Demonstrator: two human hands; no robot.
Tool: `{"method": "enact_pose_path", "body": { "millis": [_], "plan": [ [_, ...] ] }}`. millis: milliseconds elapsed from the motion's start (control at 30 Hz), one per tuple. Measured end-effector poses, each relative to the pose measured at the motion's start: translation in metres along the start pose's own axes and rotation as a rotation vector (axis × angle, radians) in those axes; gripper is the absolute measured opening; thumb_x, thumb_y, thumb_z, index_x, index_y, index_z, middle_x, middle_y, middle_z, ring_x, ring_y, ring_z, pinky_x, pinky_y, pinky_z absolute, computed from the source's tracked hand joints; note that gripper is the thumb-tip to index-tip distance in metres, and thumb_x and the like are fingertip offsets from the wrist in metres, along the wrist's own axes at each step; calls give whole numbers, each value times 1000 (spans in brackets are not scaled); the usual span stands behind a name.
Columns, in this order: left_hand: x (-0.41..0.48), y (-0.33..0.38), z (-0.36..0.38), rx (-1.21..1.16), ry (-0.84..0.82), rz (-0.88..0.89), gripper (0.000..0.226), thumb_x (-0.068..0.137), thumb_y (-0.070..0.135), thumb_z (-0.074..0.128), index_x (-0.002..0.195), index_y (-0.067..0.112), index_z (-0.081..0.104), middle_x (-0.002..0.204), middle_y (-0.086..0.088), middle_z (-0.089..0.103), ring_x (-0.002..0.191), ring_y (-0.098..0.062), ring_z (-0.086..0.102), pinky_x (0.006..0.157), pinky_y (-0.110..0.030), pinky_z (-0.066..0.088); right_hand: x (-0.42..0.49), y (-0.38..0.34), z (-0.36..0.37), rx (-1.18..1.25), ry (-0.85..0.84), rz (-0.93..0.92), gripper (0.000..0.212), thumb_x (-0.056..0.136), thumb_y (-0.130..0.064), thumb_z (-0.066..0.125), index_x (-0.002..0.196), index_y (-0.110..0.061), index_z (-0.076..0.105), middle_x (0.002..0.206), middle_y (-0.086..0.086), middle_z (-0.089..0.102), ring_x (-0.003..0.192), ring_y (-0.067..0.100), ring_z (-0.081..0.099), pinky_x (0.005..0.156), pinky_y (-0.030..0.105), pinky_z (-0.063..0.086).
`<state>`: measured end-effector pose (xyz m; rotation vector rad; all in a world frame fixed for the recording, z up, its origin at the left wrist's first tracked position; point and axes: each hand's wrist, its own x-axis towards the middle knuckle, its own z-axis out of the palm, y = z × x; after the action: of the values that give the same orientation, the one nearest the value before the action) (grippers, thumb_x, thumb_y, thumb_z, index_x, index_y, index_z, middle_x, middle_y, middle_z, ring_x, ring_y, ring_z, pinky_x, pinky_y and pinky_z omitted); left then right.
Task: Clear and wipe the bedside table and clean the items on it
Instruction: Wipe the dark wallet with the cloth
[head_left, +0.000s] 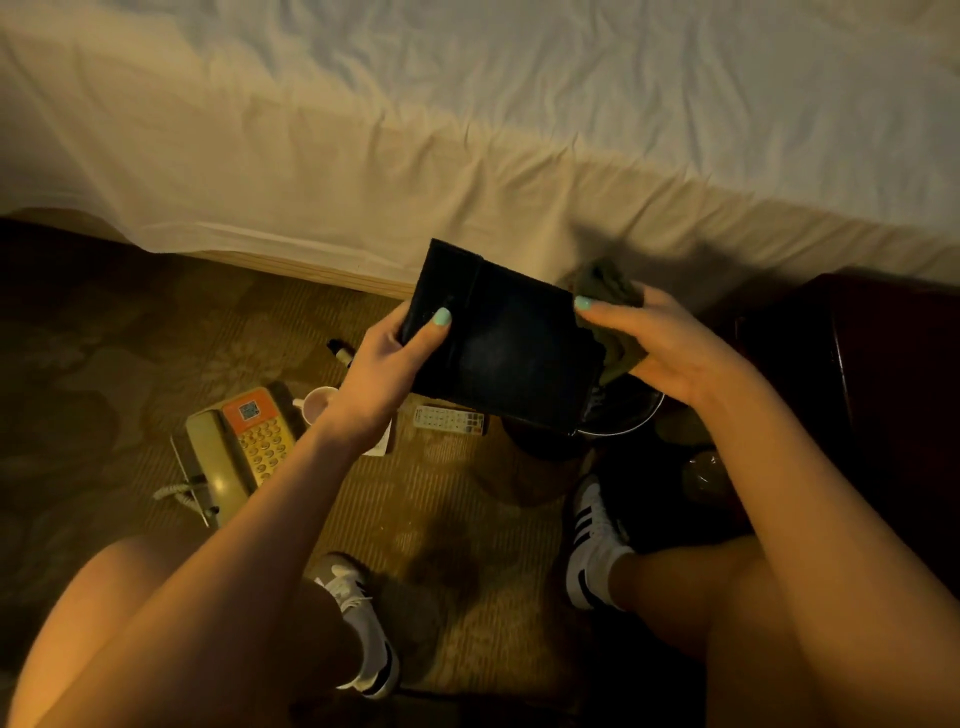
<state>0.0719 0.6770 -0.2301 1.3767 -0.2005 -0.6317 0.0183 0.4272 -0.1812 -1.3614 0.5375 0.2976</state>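
A flat black tray (511, 345) is held up over the carpet in front of the bed. My left hand (387, 364) grips its left edge, thumb on top. At the tray's right edge my right hand (660, 343) holds a bunched dark green cloth (608, 291). On the carpet below lie a beige telephone (239, 447) with an orange keypad panel, a pink-lined mug (318, 405), a white remote control (449, 420) and a small marker-like item (340, 353). The dark wooden bedside table (883, 395) stands at the right.
The bed with a white sheet (467, 156) fills the top of the view. A dark bin (618, 410) with a metal rim stands on the floor under the tray's right corner. A white paper (382, 444) lies by the mug. My two feet in sneakers rest on the carpet.
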Motion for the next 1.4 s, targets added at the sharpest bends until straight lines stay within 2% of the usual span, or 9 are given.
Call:
{"method": "enact_pose_path", "body": {
  "millis": [100, 233, 333, 467, 633, 867, 1033, 1267, 1400],
  "plan": [
    [0, 1, 6, 64, 25, 44, 27, 97, 30, 54, 120, 17, 57, 115, -8, 66, 104, -21, 66, 80, -33, 56, -4, 4, 4, -138, 151, -191, 27, 76, -6, 73, 99, -18, 64, 90, -2, 67, 88, 12, 64, 80, 28, 52],
    [10, 1, 9, 50, 277, 15, 32, 99, 34, 51, 127, 18, 55, 121, -3, 65, 110, -17, 64, 96, -40, 51, -5, 13, 20, -514, 400, -629, 29, 77, -6, 76, 92, -23, 59, 86, -14, 61, 81, -8, 58, 76, 7, 45],
    [16, 3, 10, -304, 212, -223, 51, 95, 54, 45, 133, 21, 50, 134, -8, 56, 114, -30, 62, 98, -48, 48, -7, 30, 33, -820, 345, -811, 31, 74, 2, 74, 100, -12, 64, 89, -9, 62, 84, -3, 56, 74, 0, 37],
    [17, 2, 6, -572, 247, -196, 41, 101, 39, 45, 123, 8, 59, 126, -15, 63, 117, -30, 62, 98, -40, 51, -12, 43, 41, -938, 211, -956, 42, 73, 2, 71, 108, -17, 59, 101, 6, 64, 98, 16, 60, 85, 19, 45],
    [14, 5, -6, -671, 330, -181, 26, 102, 13, 42, 111, -5, 58, 121, -23, 60, 116, -28, 56, 99, -36, 49, -18, 48, 49, -841, 130, -849, 43, 74, -16, 80, 112, -17, 60, 109, 2, 63, 106, 13, 60, 90, 27, 50],
    [5, 9, -12, -634, 322, -151, 38, 104, 14, 38, 136, -6, 45, 139, -23, 51, 128, -30, 52, 92, -30, 55, -11, 41, 59, -727, 308, -795, 30, 77, -23, 73, 104, -11, 64, 120, 3, 56, 108, 3, 54, 93, 7, 38],
    [6, 7, -7, -534, 249, -130, 28, 104, 16, 38, 120, 0, 55, 113, -11, 66, 105, -18, 65, 86, -26, 57, -2, 33, 51, -468, 379, -518, 42, 79, -30, 75, 114, -20, 53, 113, -2, 59, 105, 5, 58, 87, 20, 51],
    [2, 1, 14, -402, 102, -123, 43, 102, 29, 39, 130, 0, 54, 125, -14, 64, 115, -22, 61, 98, -32, 51, 1, 39, 80, -660, 415, -771, 37, 86, -27, 63, 111, -3, 51, 124, 4, 34, 108, -14, 39, 91, 2, 33],
    [1, 3, 22, -398, 85, -115, 48, 105, 33, 32, 134, 0, 52, 131, -20, 60, 120, -26, 58, 104, -39, 44, 2, 44, 91, -699, 330, -792, 42, 90, -33, 50, 115, 0, 58, 135, 10, 40, 121, 2, 39, 103, 10, 31]
  ]
}}
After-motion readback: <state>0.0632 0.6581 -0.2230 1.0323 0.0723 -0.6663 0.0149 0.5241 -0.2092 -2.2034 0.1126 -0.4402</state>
